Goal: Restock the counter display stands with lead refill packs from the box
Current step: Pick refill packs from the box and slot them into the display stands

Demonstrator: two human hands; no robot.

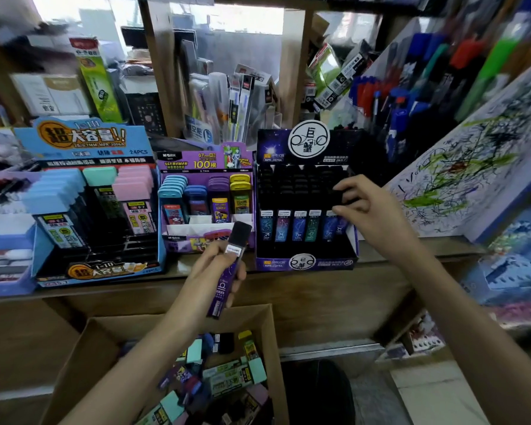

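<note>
Blue stand header: "1=10", "超大容量!!", "2B/0.7MM MPR-2086A", "24PCS". Purple stand header: "M&G", "ULTRAMAN", "0.7mm HB", "100根", "SUPER POWER". Dark stand round sign: "巨蟹". Pack in left hand: label print too small.

Stationery shop: counter display stands, pens.

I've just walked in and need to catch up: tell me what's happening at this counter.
A person is restocking lead refills. Their left hand grips a purple lead refill pack above the cardboard box, which holds many mixed packs. Their right hand is at the dark constellation stand, fingers seemingly pinching a black-capped pack in its rightmost column. Neither hand touches the purple stand or blue stand to the left.
</note>
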